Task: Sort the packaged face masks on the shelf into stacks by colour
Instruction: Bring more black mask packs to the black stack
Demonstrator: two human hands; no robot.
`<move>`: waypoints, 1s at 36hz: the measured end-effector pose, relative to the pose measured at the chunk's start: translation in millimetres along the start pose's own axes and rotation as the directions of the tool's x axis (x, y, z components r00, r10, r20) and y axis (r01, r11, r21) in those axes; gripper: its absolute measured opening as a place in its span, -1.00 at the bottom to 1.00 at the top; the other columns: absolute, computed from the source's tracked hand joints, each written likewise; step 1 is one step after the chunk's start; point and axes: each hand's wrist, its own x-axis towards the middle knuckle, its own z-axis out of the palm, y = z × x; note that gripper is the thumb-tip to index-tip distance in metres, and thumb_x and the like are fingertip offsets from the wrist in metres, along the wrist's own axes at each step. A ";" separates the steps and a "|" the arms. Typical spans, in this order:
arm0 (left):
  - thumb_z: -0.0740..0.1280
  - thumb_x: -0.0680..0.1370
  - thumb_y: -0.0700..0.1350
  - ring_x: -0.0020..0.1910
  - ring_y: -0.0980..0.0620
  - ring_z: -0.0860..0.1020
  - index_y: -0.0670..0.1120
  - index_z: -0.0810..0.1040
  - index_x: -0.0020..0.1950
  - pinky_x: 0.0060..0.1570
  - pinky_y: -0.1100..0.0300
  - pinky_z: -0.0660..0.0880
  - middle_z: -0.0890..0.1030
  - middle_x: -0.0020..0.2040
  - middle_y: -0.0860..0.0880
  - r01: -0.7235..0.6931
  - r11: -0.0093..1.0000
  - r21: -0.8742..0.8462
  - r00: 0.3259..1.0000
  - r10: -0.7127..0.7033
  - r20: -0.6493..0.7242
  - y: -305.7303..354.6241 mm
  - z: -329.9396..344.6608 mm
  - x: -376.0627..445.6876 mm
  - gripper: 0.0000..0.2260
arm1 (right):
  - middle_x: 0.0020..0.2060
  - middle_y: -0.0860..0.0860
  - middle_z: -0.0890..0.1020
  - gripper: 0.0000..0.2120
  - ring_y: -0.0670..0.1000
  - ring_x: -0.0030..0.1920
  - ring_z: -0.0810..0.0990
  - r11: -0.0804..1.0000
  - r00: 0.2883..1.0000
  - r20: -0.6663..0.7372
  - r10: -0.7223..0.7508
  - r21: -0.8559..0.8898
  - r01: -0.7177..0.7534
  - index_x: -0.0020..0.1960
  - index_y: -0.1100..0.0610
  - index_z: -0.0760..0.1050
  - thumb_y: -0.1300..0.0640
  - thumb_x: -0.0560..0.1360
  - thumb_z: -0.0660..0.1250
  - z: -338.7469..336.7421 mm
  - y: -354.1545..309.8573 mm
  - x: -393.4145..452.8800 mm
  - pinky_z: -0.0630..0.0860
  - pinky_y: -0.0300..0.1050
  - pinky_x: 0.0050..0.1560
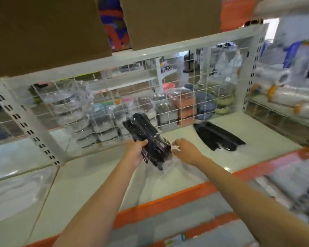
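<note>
- Shelf board [100,177], white with an orange front lip, fills the middle of the view; a wire mesh back [169,111] rises behind it, and cardboard boxes [46,32] sit on the level above at 11 o'clock.
- Left hand [135,151] near centre grips a bundle of black packaged masks [146,138], fingers curled round its lower part; the bundle is lifted off the board and tilts up toward 11 o'clock.
- Black mask stack [219,137] lies flat on the board at 2 o'clock from the hands, well apart from the bundle.
- Right hand [185,151] sits just beside the bundle at its 3 o'clock, fingertips pinching a small pale piece of clear wrapping [175,148]; blur hides what exactly it is.
</note>
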 end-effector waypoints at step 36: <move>0.12 0.64 0.02 0.10 -0.11 0.54 -0.17 0.48 0.23 0.08 -0.02 0.45 0.56 0.22 -0.16 0.050 0.992 -0.112 0.998 -0.045 0.040 -2.4 73.3 -11.9 -0.68 | -0.17 0.08 0.59 -0.81 0.04 -0.17 0.54 0.962 0.922 -0.350 -0.165 0.150 0.229 -0.01 0.20 0.52 0.11 0.59 0.20 -56.5 -3.4 -5.2 0.50 -0.07 -0.07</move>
